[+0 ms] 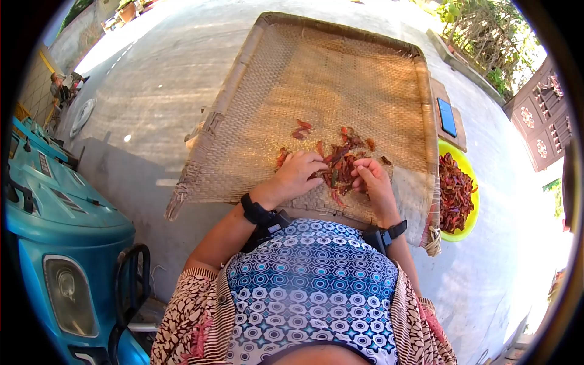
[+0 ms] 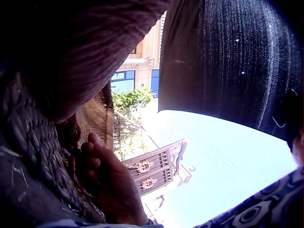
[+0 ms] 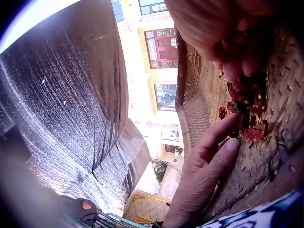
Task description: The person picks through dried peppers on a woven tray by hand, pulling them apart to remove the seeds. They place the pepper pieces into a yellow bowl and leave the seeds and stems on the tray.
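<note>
1. Nearest to you: your patterned blue top (image 1: 313, 286) fills the bottom of the head view, w/ a camera strap on each wrist.
2. Your left hand (image 1: 296, 175) rests on the woven tray (image 1: 316, 67), fingers curled down into the near-left edge of the pile of dried red chilies (image 1: 342, 163). Looks like it's raking or holding pieces, but the grip itself is hidden under the knuckles (can't tell if anything is pinched).
3. Your right hand (image 1: 371, 177) sits at the pile's right side, fingertips bunched together on a chili piece – a pinch, as far as the head view shows. In the right wrist view the fingers (image 3: 223, 147) of the other hand lie straight beside the red bits (image 3: 247, 114), touching the weave.
4. The pile lies on the near half of the tray, just beyond both hands; a few stray pieces (image 1: 300, 129) lie a bit farther up, apart from the rest.
5. Step in hand, I'd judge: sorting or picking through the chilies, early-to-mid, since the pile is small and the tray mostly bare.
6. Next move prob. calls for a fine pinch on one piece and a short carry to the right, w/o scattering the pile.
7. Farther right, past the tray edge: a yellow bowl (image 1: 470, 167) holding more red chilies.
8. Beyond that, a phone (image 1: 446, 117) on a small board, on the concrete ground.
</note>
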Available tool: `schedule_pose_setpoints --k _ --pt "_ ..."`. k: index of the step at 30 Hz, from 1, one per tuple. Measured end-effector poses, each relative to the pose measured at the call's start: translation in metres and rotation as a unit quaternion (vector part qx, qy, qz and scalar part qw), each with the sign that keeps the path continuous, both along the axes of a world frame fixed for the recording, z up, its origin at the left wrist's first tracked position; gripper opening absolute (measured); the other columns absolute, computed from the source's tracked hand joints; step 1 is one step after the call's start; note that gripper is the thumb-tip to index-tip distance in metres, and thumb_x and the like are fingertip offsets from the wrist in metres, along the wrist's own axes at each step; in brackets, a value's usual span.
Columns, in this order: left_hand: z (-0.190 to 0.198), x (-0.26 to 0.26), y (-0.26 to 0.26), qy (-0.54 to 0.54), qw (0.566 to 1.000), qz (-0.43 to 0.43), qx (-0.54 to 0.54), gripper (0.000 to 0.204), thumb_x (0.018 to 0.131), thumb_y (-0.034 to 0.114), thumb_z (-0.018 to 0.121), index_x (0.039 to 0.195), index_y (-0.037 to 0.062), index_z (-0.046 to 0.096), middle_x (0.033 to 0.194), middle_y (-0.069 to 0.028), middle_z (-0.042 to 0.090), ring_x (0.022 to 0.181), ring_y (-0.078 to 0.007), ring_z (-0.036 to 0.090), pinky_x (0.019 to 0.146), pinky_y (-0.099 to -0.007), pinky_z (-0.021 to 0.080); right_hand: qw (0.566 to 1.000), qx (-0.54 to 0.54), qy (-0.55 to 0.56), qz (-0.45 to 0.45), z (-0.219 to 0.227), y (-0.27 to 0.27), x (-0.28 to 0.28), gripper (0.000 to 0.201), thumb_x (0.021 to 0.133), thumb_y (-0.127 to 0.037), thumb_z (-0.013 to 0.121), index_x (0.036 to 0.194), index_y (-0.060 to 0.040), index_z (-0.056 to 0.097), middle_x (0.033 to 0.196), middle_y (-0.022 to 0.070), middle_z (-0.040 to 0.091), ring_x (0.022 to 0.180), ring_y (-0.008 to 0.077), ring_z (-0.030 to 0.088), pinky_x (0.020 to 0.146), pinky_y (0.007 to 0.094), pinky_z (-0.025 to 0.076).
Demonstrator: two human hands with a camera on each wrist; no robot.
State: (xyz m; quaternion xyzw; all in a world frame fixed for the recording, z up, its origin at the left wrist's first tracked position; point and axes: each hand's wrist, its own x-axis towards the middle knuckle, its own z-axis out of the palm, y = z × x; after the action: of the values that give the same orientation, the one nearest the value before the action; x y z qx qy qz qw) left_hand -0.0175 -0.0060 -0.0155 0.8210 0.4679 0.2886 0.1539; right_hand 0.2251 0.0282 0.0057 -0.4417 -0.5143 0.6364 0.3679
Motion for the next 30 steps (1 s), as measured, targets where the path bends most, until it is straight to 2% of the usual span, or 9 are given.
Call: schedule_pose_setpoints --k 30 --pt "0.007 -0.001 -0.004 0.003 1.000 -0.007 -0.023 0.030 0.085 0.018 0.067 0.113 0.0088 0.064 0.121 -0.0080 0.058 0.113 -0.0275 0.050 0.098 -0.0405 0.037 0.999 0.002 0.029 0.019 -0.019 0.011 0.007 0.017 0.098 -0.018 0.053 0.109 -0.0065 0.058 0.089 0.0010 0.063 0.066 0.0069 0.059 0.058 0.0206 0.048"
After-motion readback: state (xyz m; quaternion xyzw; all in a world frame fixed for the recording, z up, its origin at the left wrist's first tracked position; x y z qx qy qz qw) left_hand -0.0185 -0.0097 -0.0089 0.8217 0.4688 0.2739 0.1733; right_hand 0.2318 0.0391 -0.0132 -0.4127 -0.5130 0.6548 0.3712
